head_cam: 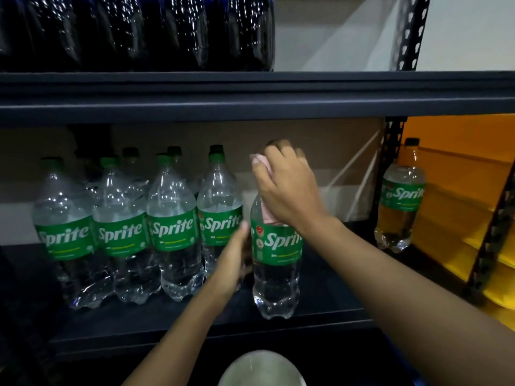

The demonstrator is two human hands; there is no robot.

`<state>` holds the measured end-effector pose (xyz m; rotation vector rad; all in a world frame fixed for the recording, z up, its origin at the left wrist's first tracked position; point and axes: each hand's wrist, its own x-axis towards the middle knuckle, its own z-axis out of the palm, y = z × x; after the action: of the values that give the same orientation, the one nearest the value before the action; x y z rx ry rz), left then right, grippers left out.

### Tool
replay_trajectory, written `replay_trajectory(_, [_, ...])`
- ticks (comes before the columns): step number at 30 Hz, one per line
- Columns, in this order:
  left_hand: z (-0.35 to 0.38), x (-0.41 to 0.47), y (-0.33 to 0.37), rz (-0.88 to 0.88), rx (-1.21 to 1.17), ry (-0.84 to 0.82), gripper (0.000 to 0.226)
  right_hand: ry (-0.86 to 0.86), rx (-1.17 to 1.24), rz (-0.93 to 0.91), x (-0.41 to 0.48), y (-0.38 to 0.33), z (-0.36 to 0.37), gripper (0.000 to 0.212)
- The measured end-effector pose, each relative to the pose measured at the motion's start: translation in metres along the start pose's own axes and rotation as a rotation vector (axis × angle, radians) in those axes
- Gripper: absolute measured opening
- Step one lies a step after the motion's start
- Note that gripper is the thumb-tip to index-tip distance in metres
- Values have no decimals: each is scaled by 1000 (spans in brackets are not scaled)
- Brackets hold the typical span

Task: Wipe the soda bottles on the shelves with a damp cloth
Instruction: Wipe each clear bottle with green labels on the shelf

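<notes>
The right hand [287, 188] holds a pink cloth [259, 162] and presses it over the top of one Sprite bottle [274, 277]. Its fingers are curled round the cloth, and one part of the cloth hangs down under the palm, against the shoulder of the bottle. The cap itself is hidden by this hand. The left hand [232, 260] grips the same bottle from its left side, at the height of the green label, with the thumb lying up along the edge of the label. The bottle stands upright on the lower shelf [156, 321], near the front edge and just beside the row of Sprite bottles [119, 235] at its left; more bottles stand behind that row. On the upper shelf [250, 107] stand dark cola bottles [125, 32]. Beyond the black rack post [390, 168] at the right, another Sprite bottle [401, 196] stands before a yellow surface. At the bottom edge a round metal bowl [262, 369] is partly seen
</notes>
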<state>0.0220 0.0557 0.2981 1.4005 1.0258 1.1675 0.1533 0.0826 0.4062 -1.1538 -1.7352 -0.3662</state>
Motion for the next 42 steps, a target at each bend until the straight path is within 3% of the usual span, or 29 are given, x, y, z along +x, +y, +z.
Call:
replay_trajectory(2, [9, 14, 17, 25, -155, 61, 52, 26, 47, 12, 0, -2, 2, 26])
replay_trajectory(9, [46, 39, 22, 196, -152, 287, 62, 137, 98, 47, -31, 4, 16, 49])
replay_trajectory(12, [43, 46, 15, 164, -190, 257, 56, 207, 74, 100, -78, 8, 38, 53])
replay_trajectory(15, [40, 49, 13, 151, -230, 214, 76, 273, 111, 145, -132, 14, 62, 61])
replay_trajectory(19, [41, 49, 7, 154, -231, 160, 103, 182, 213, 238, -199, 25, 85, 66])
replay_trajectory(24, [41, 43, 11, 189, -175, 220, 117, 26, 280, 287, -221, 43, 81, 72])
replay_trajectory(29, [38, 48, 10, 152, -150, 84, 94, 151, 308, 177, -140, 37, 47, 58])
replay_trajectory(33, [38, 42, 16, 152, -107, 24, 68, 177, 424, 317, -67, 26, 18, 53])
replay_trajectory(37, [39, 36, 28, 101, -158, 16, 65, 82, 370, 319, -44, 25, 7, 54])
replay_trajectory(40, [40, 32, 29, 155, -73, 0, 58, 192, 332, 280, -65, 19, 19, 55])
replay_trajectory(42, [41, 29, 27, 142, -23, 21, 68, 276, 306, 268, -90, 18, 34, 56])
